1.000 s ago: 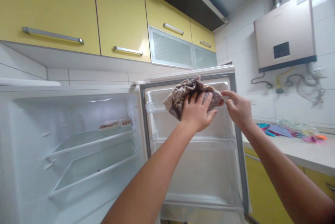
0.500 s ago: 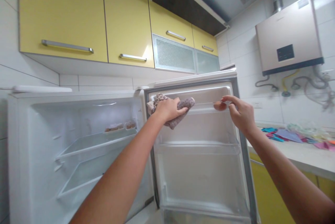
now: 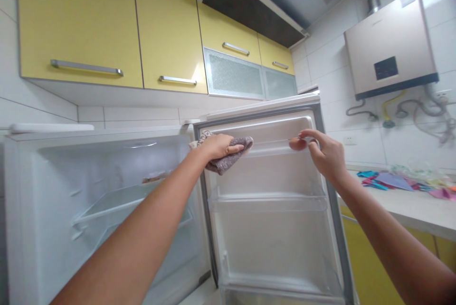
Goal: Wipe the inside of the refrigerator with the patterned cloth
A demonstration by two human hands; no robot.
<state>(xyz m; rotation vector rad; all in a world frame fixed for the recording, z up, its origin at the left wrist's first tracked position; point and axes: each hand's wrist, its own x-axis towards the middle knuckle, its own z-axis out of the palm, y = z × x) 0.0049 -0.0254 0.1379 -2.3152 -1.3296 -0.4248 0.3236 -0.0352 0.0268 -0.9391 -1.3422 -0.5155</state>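
My left hand (image 3: 221,146) is closed on a brown-grey patterned cloth (image 3: 228,157), bunched against the upper left of the open refrigerator door (image 3: 270,243). My right hand (image 3: 326,153) grips the clear rim of the top door shelf (image 3: 265,147) near its right end, thumb and fingers bent round it. A reddish-brown shape shows at those fingertips, and I cannot make out whether it is a finger seen through the plastic. Lower down, a second door shelf (image 3: 269,203) spans the door.
Left of the door stands the open refrigerator compartment (image 3: 50,210) with a glass shelf (image 3: 110,200) and small food packs (image 3: 154,177). Yellow cabinets (image 3: 78,20) hang above. Coloured cloths (image 3: 395,181) lie on the counter (image 3: 402,205) at right, below a water heater (image 3: 392,48).
My left hand has moved left with the cloth, towards the door's hinge side. The right hand keeps its grip on the shelf. The view has shifted slightly.
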